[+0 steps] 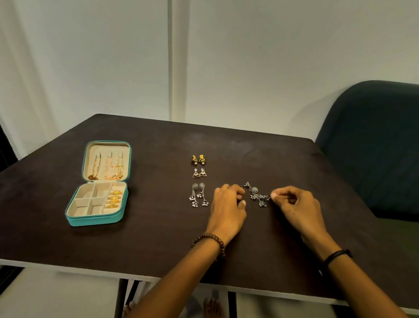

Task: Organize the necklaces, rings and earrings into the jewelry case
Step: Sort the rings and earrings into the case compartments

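Earrings of dark silver lay on the counter well right of the open jewelry case, the right hand fingers pinched shut on one end, the left hand curled empty beside them; next, I judged, came carrying them to a free compartment.

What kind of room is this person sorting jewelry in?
Probably a room in a home, though that is a guess. A small dark table stands against plain white wall panels, a teal upholstered chair beside it, and bare feet show beneath.
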